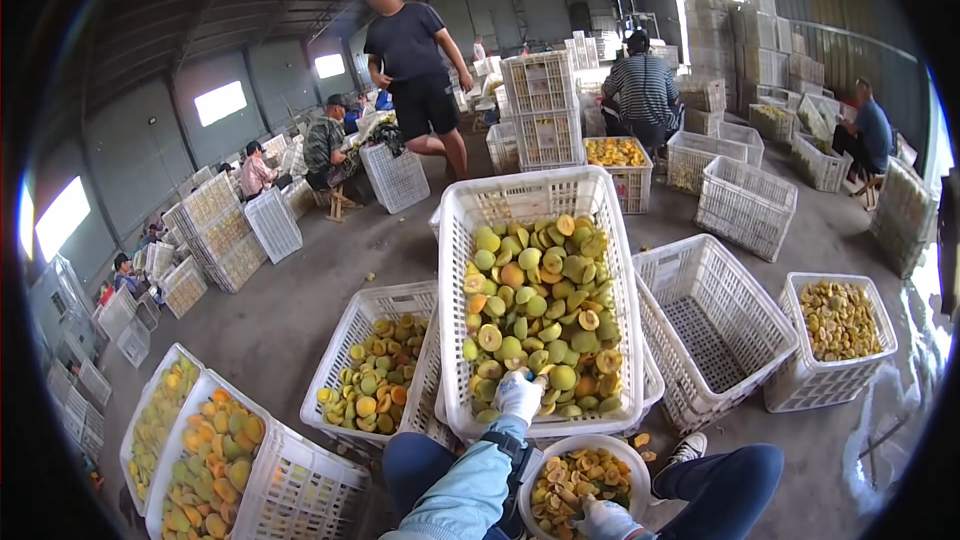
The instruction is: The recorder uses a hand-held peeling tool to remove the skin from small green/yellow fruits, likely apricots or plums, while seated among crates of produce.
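Observation:
A white plastic crate (pixel 628 277) holding green and orange halved fruit, apricots or plums by their look, stands before me. My left hand (pixel 519 396), in a white glove, reaches over its near edge and has its fingers at the fruit; a small blue item shows by the fingertips, but what is gripped is unclear. Below the crate, between my knees, is a round white tub (pixel 640 476) of orange-yellow fruit halves. My right hand (pixel 606 519), gloved too, is low in this tub near its right side, with a brownish piece or handle by its fingers.
An empty white crate (pixel 701 337) and a crate of cut fruit (pixel 832 382) stand on the right. More fruit crates (pixel 367 420) (pixel 259 420) are at the left. Stacked crates (pixel 544 112) stand ahead, where a person (pixel 412 52) is on foot. Several seated people are farther back.

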